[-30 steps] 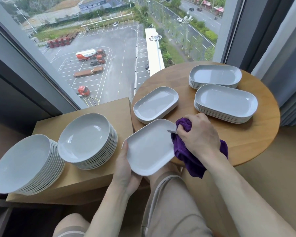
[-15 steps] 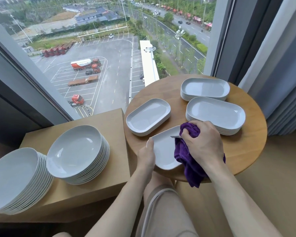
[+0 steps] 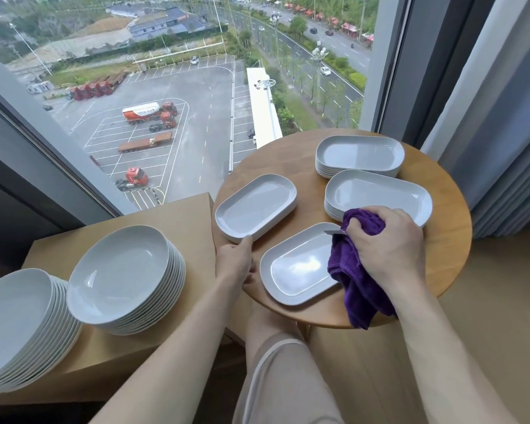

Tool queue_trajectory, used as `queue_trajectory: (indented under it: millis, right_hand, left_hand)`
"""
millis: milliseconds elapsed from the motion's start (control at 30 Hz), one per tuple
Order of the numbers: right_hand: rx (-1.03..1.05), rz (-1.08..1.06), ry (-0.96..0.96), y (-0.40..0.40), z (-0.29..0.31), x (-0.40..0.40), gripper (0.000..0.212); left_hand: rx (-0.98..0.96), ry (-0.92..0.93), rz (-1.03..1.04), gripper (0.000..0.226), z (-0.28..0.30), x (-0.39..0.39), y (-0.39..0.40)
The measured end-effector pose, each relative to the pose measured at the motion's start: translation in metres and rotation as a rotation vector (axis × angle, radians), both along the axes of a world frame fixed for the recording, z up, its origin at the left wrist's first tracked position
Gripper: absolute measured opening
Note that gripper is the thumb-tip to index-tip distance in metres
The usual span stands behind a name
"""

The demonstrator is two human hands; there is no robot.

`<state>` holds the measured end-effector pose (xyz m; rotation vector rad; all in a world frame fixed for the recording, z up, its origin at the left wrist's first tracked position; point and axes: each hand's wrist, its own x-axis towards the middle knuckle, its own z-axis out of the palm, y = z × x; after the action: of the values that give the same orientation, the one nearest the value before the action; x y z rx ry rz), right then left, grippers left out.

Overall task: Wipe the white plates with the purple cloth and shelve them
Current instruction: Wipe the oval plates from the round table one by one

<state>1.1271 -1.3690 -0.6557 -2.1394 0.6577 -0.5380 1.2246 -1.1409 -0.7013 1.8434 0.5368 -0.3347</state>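
A white oblong plate (image 3: 297, 267) lies flat at the near edge of the round table (image 3: 447, 240). The bunched purple cloth (image 3: 354, 270) covers the plate's right end and hangs over the table's edge.

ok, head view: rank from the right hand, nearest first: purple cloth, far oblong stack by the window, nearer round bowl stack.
1. purple cloth: gripped in the right hand, over the near plate's right end.
2. far oblong stack: back of the round table, beyond the hand.
3. nearer round bowl stack: on the low wooden bench, far to the left.
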Motion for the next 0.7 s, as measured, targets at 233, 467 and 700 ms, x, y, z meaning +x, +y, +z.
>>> queue_trajectory:
  millis: [233,467,700]
  right_hand:
    - [0.006,0.052,-0.032,0.011,-0.003,0.005,0.018]
    - [-0.003,0.091,0.0,0.02,-0.002,0.006,0.023]
    - [0.015,0.108,-0.005,0.023,0.001,0.005,0.02]
  left_hand:
    - [0.106,0.019,0.144,0.029,-0.003,0.036,-0.001]
    - [0.116,0.021,0.136,0.015,0.006,0.034,0.003]
    - [-0.04,-0.073,0.112,0.013,0.03,0.02,0.002]
